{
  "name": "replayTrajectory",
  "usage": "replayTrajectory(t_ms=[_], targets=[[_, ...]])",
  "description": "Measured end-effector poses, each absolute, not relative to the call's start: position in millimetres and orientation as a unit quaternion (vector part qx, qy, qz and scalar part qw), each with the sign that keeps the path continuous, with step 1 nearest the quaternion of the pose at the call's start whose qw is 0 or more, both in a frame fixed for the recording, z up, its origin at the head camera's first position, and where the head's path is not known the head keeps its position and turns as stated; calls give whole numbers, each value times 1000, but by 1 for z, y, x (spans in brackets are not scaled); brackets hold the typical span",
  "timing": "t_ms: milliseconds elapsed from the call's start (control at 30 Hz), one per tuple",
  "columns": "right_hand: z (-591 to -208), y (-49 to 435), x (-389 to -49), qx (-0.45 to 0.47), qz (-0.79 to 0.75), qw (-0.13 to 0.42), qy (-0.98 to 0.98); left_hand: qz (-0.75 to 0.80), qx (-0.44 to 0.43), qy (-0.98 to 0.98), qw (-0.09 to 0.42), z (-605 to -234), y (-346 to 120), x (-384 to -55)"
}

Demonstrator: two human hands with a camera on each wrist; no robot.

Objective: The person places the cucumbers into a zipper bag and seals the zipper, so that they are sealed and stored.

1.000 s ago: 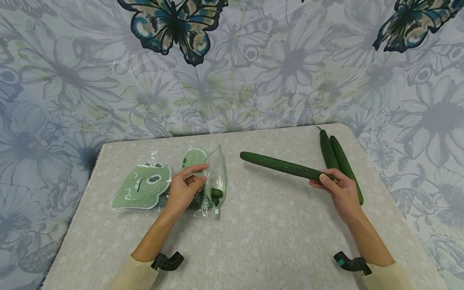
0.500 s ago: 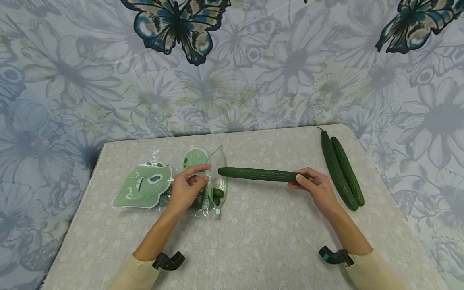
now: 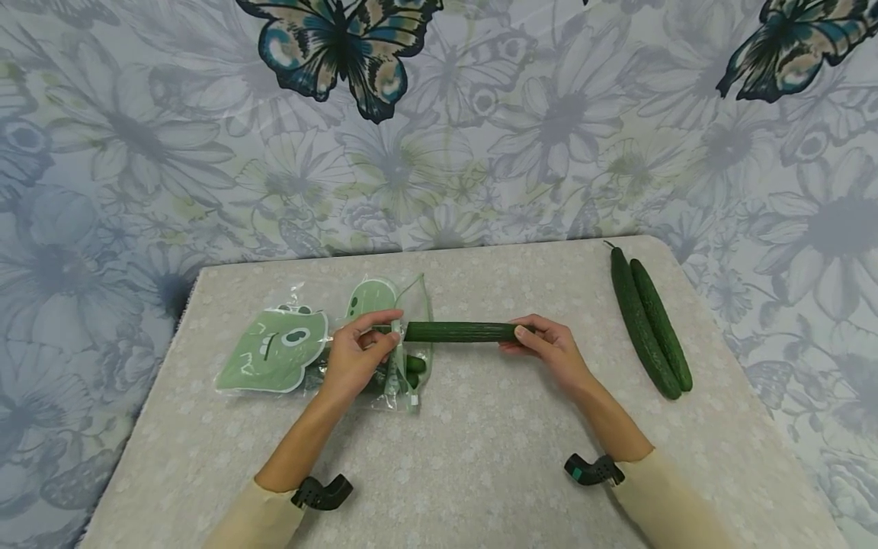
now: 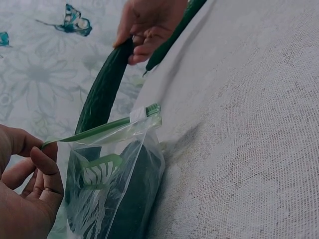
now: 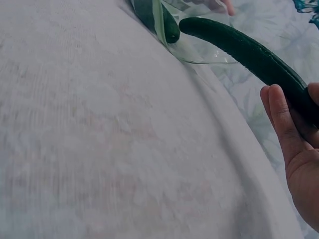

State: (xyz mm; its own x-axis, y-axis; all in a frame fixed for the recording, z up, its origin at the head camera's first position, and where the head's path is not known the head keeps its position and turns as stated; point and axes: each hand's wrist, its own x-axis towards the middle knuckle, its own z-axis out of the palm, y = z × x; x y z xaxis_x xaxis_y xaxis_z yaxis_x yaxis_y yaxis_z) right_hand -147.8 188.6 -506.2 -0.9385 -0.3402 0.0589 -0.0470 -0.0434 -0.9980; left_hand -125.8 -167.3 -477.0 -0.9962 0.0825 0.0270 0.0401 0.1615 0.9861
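Note:
My right hand [image 3: 552,351] grips a long dark green cucumber [image 3: 459,332] by its right end, fingers and thumb around it. The cucumber's other end reaches in at the mouth of a clear zip bag [image 4: 149,164], behind my left fingers. My left hand [image 3: 357,354] pinches the bag's green zip edge between thumb and fingers and lifts it. Other cucumbers [image 3: 414,364] lie inside the bag, their ends showing near its mouth. A white slider [image 4: 138,114] sits at one end of the zip strip. Green cartoon prints [image 3: 274,351] cover part of the bag.
Two more cucumbers [image 3: 645,324] lie side by side at the right of the table, one with a thin stem. A pale patterned cloth [image 3: 480,450] covers the table. Behind its far edge hangs a floral backdrop [image 3: 480,152] with butterflies.
My right hand has carried the cucumber leftward from beside the other two, levelling it and bringing its tip into the bag's mouth. My left hand keeps its hold on the bag's edge.

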Motion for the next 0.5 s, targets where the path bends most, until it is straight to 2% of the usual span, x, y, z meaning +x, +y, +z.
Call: replayTrajectory(t_ms=[500], targets=[[-515,135,-165,-173,-728,160,644,641,46,766,9,-477,-166,-127]])
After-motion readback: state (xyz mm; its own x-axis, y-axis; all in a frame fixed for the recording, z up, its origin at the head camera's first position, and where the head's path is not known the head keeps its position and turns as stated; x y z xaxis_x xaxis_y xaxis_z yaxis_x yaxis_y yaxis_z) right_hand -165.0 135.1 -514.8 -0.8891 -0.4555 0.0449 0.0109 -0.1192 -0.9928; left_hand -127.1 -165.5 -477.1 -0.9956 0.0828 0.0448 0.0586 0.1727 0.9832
